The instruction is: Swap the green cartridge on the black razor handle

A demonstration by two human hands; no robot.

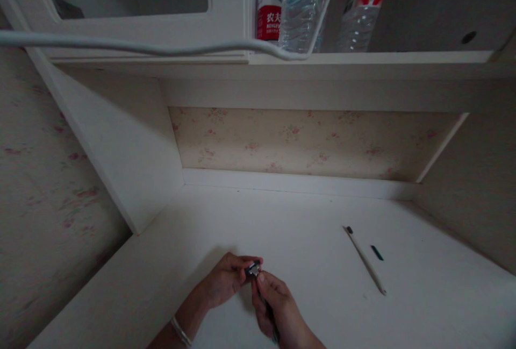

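Over the front of the white desk, my two hands meet at what looks like a razor [253,269], with a silver neck and a dark head. My left hand [226,280] pinches the head between thumb and fingertips. My right hand [278,306] is closed around the dark handle [266,308], which slants down towards me; its thumb presses close to the silver neck. My fingers partly cover the head, so I cannot tell whether it is fixed to the handle. A pale bracelet [181,333] circles my left wrist.
To the right on the desk [298,230] lie a slim white stick [366,263] with a dark tip and a small dark strip [377,253]. Overhead, a white cable [161,47] crosses before a shelf [382,57] with several plastic bottles [302,10]. White side panels [129,144] flank the desk.
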